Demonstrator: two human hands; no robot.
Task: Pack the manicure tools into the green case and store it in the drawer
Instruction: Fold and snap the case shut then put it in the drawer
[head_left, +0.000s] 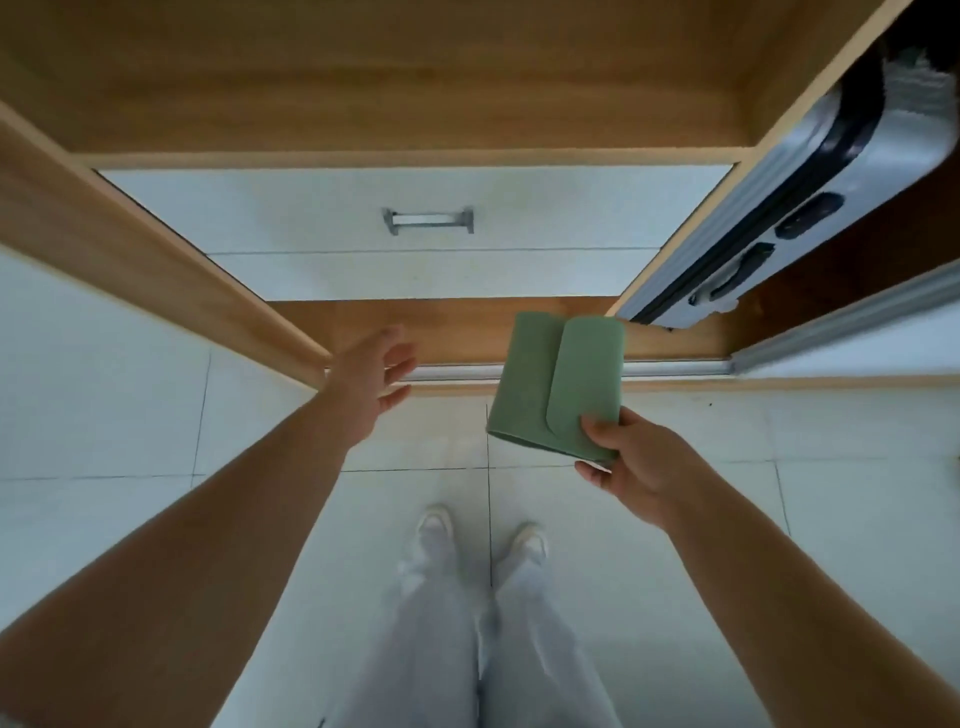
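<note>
The green case (550, 384) is closed, its flap folded over the front. My right hand (631, 465) grips it by its near right corner and holds it in the air before the wardrobe. Ahead inside the wardrobe is a white drawer (322, 210), closed, with a metal handle (429, 221) at its middle. My left hand (371, 382) is stretched forward with fingers apart and nothing in it, below and left of the handle. No manicure tools are visible.
A second white drawer front (415, 275) lies below the first. A silver suitcase (810, 197) stands in the right compartment. Wooden wardrobe panels (156, 270) frame the drawers, a sliding-door rail (675, 369) runs along the floor, and my legs and shoes stand on white tiles.
</note>
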